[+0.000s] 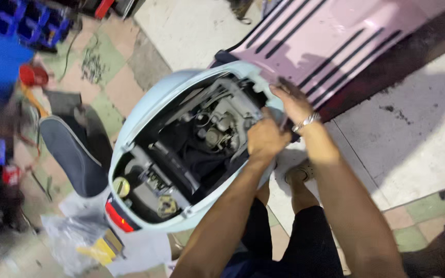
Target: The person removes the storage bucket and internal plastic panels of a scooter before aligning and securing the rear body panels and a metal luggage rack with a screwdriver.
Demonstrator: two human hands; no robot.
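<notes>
Pale blue scooter body [145, 110] with red tail light [118, 218] and yellowish round cap [121, 186]. Pink footboard [330, 38] striped with black ribs. Dark navy seat [73, 154]; green and pinkish checked floor tiles [112, 77]; silver bracelet [306, 122].

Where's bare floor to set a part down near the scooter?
Free: the pale slab right of the pink footboard, and the slab above the blue body. Crowded: left of the dark seat and the plastic bags below it. Both hands, left and right, fill the engine bay's front edge.
</notes>
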